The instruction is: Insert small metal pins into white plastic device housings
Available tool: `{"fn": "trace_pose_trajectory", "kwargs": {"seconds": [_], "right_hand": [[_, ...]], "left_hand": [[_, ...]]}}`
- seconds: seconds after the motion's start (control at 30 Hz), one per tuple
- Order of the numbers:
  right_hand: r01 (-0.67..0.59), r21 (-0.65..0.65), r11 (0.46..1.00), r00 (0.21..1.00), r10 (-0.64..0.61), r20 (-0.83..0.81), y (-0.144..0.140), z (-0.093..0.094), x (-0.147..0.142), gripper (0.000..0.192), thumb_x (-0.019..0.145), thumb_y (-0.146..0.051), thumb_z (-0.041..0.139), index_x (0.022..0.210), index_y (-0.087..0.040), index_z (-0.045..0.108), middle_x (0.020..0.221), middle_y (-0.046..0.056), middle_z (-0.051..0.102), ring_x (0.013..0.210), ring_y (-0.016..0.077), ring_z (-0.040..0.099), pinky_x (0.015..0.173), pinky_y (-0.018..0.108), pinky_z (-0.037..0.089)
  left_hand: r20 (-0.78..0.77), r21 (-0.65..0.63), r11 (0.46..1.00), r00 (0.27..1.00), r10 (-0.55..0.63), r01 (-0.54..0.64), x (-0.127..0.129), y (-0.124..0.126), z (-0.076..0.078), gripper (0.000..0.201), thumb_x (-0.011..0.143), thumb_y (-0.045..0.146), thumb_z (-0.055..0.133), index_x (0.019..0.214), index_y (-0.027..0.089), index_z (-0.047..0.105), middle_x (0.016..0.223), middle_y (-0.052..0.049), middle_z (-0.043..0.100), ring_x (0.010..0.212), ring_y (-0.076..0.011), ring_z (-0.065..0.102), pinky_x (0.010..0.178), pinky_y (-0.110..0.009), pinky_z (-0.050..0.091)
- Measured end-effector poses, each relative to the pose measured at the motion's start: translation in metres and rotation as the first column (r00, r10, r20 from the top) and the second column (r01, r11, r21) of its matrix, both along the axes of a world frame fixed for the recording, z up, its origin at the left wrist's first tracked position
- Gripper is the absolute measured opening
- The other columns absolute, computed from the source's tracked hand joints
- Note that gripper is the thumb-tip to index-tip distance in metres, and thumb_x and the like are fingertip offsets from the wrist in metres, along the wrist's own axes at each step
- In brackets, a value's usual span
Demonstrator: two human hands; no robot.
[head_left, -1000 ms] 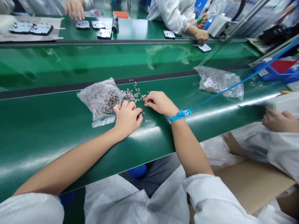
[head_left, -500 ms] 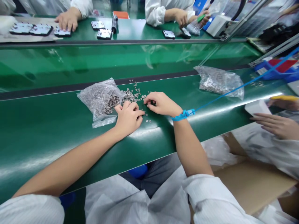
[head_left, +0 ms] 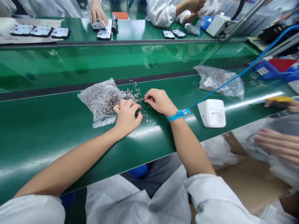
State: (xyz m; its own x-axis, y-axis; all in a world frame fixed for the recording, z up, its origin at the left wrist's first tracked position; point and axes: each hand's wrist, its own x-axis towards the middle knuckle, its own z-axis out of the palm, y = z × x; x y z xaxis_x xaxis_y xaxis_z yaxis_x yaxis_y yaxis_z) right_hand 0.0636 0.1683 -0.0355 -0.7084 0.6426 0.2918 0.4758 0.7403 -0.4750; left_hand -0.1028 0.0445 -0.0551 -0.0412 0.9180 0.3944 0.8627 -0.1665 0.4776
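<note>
Both hands work at a heap of small metal parts (head_left: 133,94) spilled on the green desk (head_left: 46,124), just beside the open mouth of a clear plastic bag (head_left: 99,98) w/ more parts inside. Left hand (head_left: 127,115) is curled, fingers folded in over a few loose parts; can't tell if it grips any. Right hand (head_left: 158,101) has thumb & fingertips pinched narrow at the heap's edge, blue wrist strap (head_left: 176,115) w/ cord running up right. White box (head_left: 212,113) sits near the right forearm; second bag (head_left: 218,81) farther back. Co-worker's hand (head_left: 277,144) at far right.
</note>
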Motion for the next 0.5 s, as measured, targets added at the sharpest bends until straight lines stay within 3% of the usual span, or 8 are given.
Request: {"fn": "trace_pose_trajectory", "kwargs": {"seconds": [0.1,0.2,0.33,0.5], "right_hand": [[0.002,-0.078,0.997,0.986,-0.015,-0.169,-0.003,0.007,0.001,0.004,0.084,-0.018,0.062,0.086,-0.020,0.065,0.083,0.003,0.066,0.074,0.0184,0.058,0.070,0.032,0.045],[0.008,-0.139,0.990,0.966,-0.044,-0.253,-0.003,0.010,0.002,0.015,0.085,-0.021,0.061,0.098,-0.020,0.067,0.087,0.003,0.068,0.076,0.0189,0.060,0.070,0.032,0.047],[-0.021,-0.100,0.995,0.986,0.003,-0.169,0.000,0.006,0.002,0.015,0.089,-0.021,0.059,0.098,-0.020,0.071,0.095,0.007,0.070,0.081,0.0210,0.061,0.077,0.035,0.049],[0.036,0.103,0.994,0.999,-0.038,0.012,0.005,-0.007,0.002,0.021,0.092,-0.015,0.054,0.102,-0.016,0.073,0.105,0.014,0.068,0.100,0.0288,0.059,0.090,0.043,0.048]], "left_hand": [[0.061,0.000,0.999,0.998,0.034,-0.034,-0.001,0.001,0.002,0.007,0.087,0.018,0.061,0.090,0.024,0.062,0.101,-0.005,0.068,0.106,-0.0281,0.054,0.083,-0.045,0.029],[0.109,-0.007,0.998,0.992,0.059,-0.058,-0.002,0.003,0.003,0.007,0.087,0.018,0.060,0.091,0.024,0.060,0.100,-0.005,0.068,0.104,-0.0277,0.055,0.083,-0.044,0.031],[0.090,-0.018,0.997,0.993,0.071,-0.070,-0.002,0.002,0.001,0.016,0.088,0.020,0.060,0.102,0.025,0.062,0.112,-0.007,0.067,0.112,-0.0314,0.052,0.086,-0.047,0.033],[-0.082,-0.070,0.997,0.997,-0.017,0.011,0.001,0.000,0.000,0.033,0.090,0.031,0.064,0.122,0.023,0.063,0.135,-0.012,0.061,0.122,-0.0377,0.045,0.093,-0.056,0.031]]}}
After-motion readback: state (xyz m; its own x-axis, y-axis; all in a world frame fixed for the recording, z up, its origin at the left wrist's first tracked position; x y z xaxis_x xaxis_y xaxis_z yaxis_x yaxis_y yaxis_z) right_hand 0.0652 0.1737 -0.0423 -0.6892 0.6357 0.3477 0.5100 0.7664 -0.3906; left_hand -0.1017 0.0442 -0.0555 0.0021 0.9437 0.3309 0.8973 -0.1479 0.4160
